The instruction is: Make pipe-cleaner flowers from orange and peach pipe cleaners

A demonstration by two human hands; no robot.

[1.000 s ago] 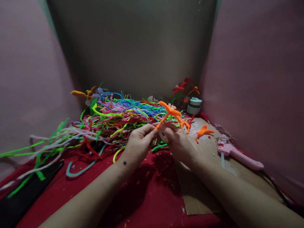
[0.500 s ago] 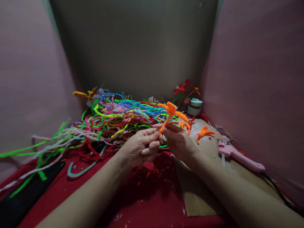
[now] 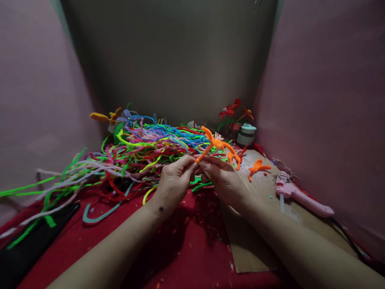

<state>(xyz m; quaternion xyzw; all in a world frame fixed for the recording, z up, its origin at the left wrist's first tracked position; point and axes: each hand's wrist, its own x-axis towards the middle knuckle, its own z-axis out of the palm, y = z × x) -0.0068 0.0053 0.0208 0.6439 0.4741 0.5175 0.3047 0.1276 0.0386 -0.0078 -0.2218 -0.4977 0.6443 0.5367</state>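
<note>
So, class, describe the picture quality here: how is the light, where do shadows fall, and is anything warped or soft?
Head view: dim overall, with the back wall nearly dark. The orange pipe-cleaner flower, pinched by the left hand and right hand, shows bright and fairly sharp. Head view: the arms shadow the red cloth, and wide-angle warp leans the side walls inward.

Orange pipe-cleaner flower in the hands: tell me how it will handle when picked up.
The orange pipe-cleaner flower probably weighs little: fingertips of the left hand and right hand alone pinch its thin stem. Its bent petals hold shape, so likely bendable, not floppy.
</note>
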